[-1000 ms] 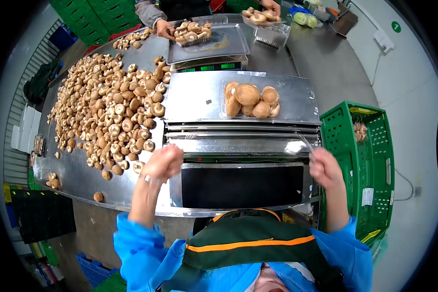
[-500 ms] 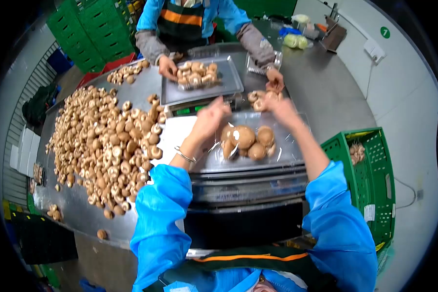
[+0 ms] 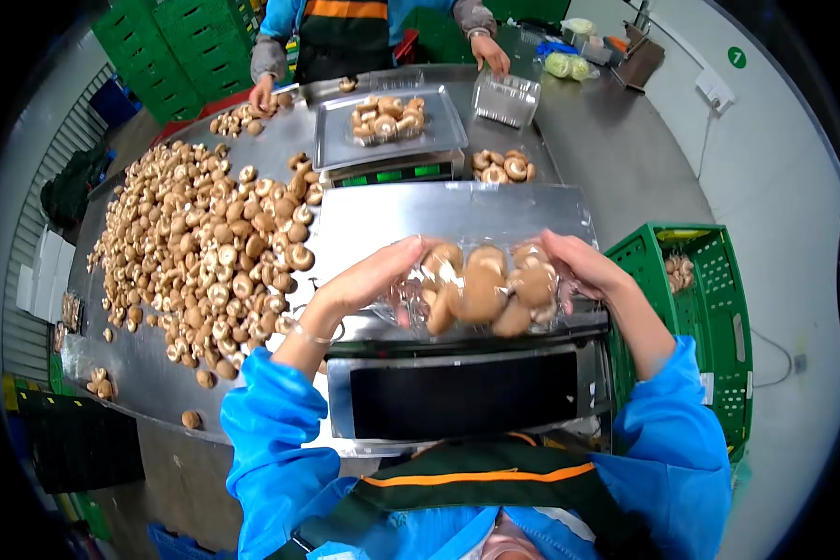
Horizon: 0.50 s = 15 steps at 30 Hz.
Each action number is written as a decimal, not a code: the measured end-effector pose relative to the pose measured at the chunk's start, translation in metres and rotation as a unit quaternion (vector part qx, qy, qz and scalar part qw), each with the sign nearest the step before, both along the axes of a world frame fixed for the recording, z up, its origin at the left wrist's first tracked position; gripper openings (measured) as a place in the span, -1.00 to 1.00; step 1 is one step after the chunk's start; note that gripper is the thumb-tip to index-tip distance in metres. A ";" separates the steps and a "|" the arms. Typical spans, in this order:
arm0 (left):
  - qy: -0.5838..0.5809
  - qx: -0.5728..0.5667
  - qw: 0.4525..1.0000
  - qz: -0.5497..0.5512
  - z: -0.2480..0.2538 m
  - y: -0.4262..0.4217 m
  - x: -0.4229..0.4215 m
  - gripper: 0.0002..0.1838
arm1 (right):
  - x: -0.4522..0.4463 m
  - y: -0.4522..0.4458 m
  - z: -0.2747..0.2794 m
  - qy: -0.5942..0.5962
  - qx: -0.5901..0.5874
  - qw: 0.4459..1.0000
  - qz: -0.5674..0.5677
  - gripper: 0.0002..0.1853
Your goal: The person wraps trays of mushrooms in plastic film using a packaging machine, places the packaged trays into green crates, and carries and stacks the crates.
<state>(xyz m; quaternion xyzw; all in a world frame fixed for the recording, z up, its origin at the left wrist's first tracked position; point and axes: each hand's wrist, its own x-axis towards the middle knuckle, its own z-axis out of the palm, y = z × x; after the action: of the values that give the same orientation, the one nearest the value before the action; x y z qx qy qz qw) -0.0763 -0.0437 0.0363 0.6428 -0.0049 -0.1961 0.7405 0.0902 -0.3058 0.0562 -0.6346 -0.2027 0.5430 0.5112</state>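
Between my two hands is a clear-film pack of brown mushrooms (image 3: pixel 481 291), raised over the near edge of the metal plate (image 3: pixel 439 210). My left hand (image 3: pixel 394 275) grips the pack's left end, its fingers partly behind the shiny film. At the right end my right hand (image 3: pixel 583 269) grips it in the same way. A bracelet circles my left wrist. Beyond the plate, a small group of loose mushrooms (image 3: pixel 504 166) lies on the table. To my left spreads a large heap of mushrooms (image 3: pixel 196 252).
Across the table, a co-worker's one hand (image 3: pixel 490 53) touches a clear plastic tray (image 3: pixel 507 99); the other (image 3: pixel 263 93) is at some mushrooms. A scale pan (image 3: pixel 336 135) bears a mushroom pack (image 3: pixel 387 119). A green crate (image 3: pixel 733 327) stands at right, a dark panel (image 3: pixel 462 392) before me.
My hands have come back toward me and now lift the mushroom pack off the plate. The co-worker's hands have left the scale pack and loose mushrooms; the clear tray has shifted.
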 end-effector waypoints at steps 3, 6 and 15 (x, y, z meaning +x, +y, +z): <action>-0.034 0.026 0.999 -0.021 0.018 -0.030 -0.060 -0.39 | -0.056 -0.039 0.031 -0.069 -0.003 0.996 0.064 -0.51; 0.021 -0.082 0.994 -0.068 0.009 -0.032 -0.113 -0.39 | -0.095 -0.069 0.014 -0.031 -0.020 0.998 0.055 -0.51; 0.100 -0.079 0.933 0.337 -0.112 -0.057 -0.151 -0.72 | -0.129 -0.105 -0.108 0.001 -0.116 0.978 -0.176 -0.45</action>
<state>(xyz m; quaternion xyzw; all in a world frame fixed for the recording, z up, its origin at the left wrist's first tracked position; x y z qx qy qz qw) -0.2272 -0.1005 -0.0756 0.5233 0.2706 0.0023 0.8080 -0.0387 -0.4104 -0.0520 -0.7148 -0.0228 0.4651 0.5217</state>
